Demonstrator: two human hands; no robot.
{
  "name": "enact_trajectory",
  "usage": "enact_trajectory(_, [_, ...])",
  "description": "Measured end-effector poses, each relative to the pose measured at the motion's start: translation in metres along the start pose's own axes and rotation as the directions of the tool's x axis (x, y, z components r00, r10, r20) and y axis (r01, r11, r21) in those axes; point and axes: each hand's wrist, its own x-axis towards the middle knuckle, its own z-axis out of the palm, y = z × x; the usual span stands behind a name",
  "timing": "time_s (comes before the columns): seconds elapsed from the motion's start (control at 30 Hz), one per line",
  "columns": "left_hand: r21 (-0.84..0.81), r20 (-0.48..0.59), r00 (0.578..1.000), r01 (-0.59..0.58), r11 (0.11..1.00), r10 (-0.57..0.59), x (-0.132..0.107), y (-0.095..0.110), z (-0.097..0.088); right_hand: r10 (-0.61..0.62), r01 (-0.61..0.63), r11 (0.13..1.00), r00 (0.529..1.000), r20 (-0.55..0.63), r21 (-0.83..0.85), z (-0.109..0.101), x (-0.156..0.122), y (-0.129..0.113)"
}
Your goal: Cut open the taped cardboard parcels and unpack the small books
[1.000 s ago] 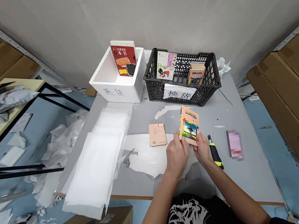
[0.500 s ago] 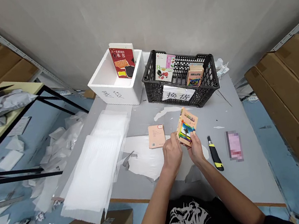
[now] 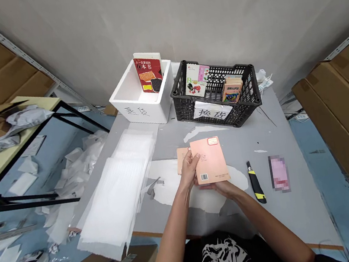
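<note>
A small pink book [image 3: 211, 160] is held up over the table, its back cover with a barcode and a red-edged sticker facing me. My left hand [image 3: 189, 169] grips its left edge, thumb on the cover. Under the lower edge, my right hand [image 3: 223, 188] supports the book, its fingers mostly hidden behind it. Partly covered by my left hand and the held book, a second pink book [image 3: 181, 158] lies on torn white paper [image 3: 166, 189]. To the right of my hands rests a black and yellow utility knife [image 3: 256, 184].
A white foam box [image 3: 142, 111] with a red book [image 3: 150, 75] and a black plastic crate [image 3: 221, 117] with several books stand at the back. White foam sheets [image 3: 115, 196] cover the table's left side. A blurred pink item [image 3: 279, 173] lies at right; cardboard boxes [image 3: 337, 120] stand beyond.
The held book has been turned from its picture cover to its back cover. My left hand has moved to its left edge, and my right hand has shifted beneath it.
</note>
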Motion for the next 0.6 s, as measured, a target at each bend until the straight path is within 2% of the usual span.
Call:
enact_trajectory(0.07, [0.065, -0.047, 0.997, -0.057, 0.996, 0.060, 0.005, 0.000, -0.012, -0.042, 0.037, 0.997, 0.996, -0.082, -0.066, -0.012, 0.004, -0.008])
enact_trajectory(0.13, [0.216, -0.099, 0.989, -0.083, 0.973, 0.106, 0.014, -0.004, -0.026, -0.075, 0.057, 0.985, 0.991, -0.107, -0.160, -0.021, 0.016, -0.016])
enact_trajectory(0.17, [0.308, -0.125, 0.984, -0.086, 0.947, 0.130, 0.020, -0.006, -0.033, -0.087, 0.051, 0.962, 0.988, -0.124, -0.267, -0.024, 0.026, -0.017])
enact_trajectory(0.2, [0.403, -0.150, 0.977, -0.081, 0.912, 0.154, 0.028, -0.010, -0.041, -0.098, 0.027, 0.914, 0.983, -0.157, -0.405, -0.026, 0.037, -0.017])
enact_trajectory(0.27, [0.589, -0.195, 0.963, -0.035, 0.807, 0.184, 0.043, -0.018, -0.054, -0.140, -0.078, 0.745, 0.953, -0.270, -0.662, -0.025, 0.065, -0.011])
enact_trajectory(0.3, [0.661, -0.212, 0.959, -0.001, 0.750, 0.188, 0.050, -0.023, -0.059, -0.152, -0.138, 0.676, 0.935, -0.320, -0.724, -0.025, 0.079, -0.005])
enact_trajectory(0.37, [0.749, -0.238, 0.956, 0.069, 0.659, 0.171, 0.062, -0.036, -0.069, -0.151, -0.246, 0.584, 0.904, -0.401, -0.774, -0.022, 0.104, 0.008])
enact_trajectory(0.43, [0.777, -0.265, 0.954, 0.127, 0.617, 0.137, 0.069, -0.051, -0.075, -0.145, -0.336, 0.515, 0.873, -0.467, -0.788, -0.020, 0.122, 0.023])
enact_trajectory(0.5, [0.786, -0.314, 0.942, 0.191, 0.588, 0.114, 0.071, -0.067, -0.080, -0.148, -0.418, 0.439, 0.840, -0.523, -0.795, -0.019, 0.132, 0.038])
enact_trajectory(0.6, [0.783, -0.426, 0.899, 0.310, 0.539, 0.102, 0.069, -0.088, -0.085, -0.142, -0.489, 0.357, 0.813, -0.564, -0.795, -0.019, 0.140, 0.054])
